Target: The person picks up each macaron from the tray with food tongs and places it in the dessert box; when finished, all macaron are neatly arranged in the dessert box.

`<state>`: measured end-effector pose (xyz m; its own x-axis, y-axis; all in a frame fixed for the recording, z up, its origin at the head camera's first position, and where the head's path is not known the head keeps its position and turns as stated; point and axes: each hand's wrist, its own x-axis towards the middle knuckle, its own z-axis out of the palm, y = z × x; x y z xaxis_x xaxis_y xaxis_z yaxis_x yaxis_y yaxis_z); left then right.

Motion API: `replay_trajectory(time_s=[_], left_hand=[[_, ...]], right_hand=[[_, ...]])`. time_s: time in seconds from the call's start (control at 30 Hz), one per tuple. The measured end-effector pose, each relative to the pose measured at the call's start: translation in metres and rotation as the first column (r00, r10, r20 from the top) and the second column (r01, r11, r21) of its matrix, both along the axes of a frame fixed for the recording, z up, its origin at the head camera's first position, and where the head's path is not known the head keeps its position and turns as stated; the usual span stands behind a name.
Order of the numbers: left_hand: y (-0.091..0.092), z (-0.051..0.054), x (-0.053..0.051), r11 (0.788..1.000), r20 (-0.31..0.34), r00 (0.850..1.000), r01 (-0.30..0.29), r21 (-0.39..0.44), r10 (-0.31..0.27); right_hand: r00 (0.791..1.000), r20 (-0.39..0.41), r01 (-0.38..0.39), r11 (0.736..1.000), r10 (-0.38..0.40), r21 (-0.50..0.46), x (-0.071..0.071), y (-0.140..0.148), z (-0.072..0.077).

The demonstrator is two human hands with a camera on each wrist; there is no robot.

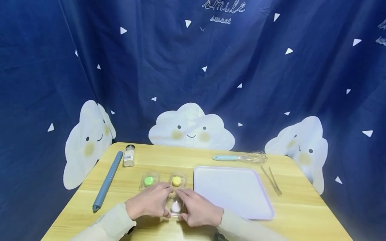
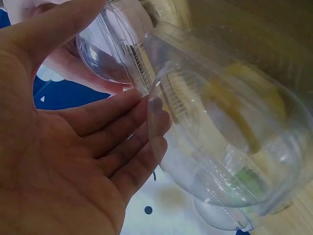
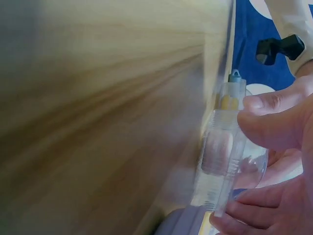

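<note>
At the front middle of the table, both hands hold a small clear plastic box point(image 1: 176, 214) with a pale, whitish-pink macaron point(image 1: 176, 206) in it. My left hand point(image 1: 152, 201) grips its left side, thumb near and fingers far. From the right, my right hand point(image 1: 200, 209) holds it the same way; thumb and fingertips meet its edges in the right wrist view. A domed clear lid point(image 3: 257, 156) shows between the right thumb and fingers. Just beyond lie two similar boxes, one with a yellow macaron point(image 1: 176, 181), one with a green macaron point(image 1: 148, 181).
A pale lilac tray point(image 1: 229, 190) lies right of the hands, with metal tweezers point(image 1: 272, 182) beside it. Behind it is a whisk point(image 1: 238, 157) with a light blue handle. On the left are a long blue-grey roll point(image 1: 108, 182) and a black-capped jar point(image 1: 129, 156).
</note>
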<state>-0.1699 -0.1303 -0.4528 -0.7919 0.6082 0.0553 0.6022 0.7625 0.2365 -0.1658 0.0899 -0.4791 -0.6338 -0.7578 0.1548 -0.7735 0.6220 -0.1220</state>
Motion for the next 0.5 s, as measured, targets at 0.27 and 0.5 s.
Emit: replay_trajectory(time_s=[0.27,0.5], left_hand=[[-0.0032,-0.0005,0.0022,1.000,0.034,0.999,-0.020,0.020,0.019],[-0.0053,-0.0026,0.0034,0.999,0.063,0.997,-0.041,0.024,0.039]], right_hand=[[0.999,-0.045,0.000,0.999,-0.002,-0.038,0.0007,0.0028,-0.0060],[0.999,-0.040,-0.008,1.000,0.007,-0.025,-0.0018,-0.0009,-0.0032]])
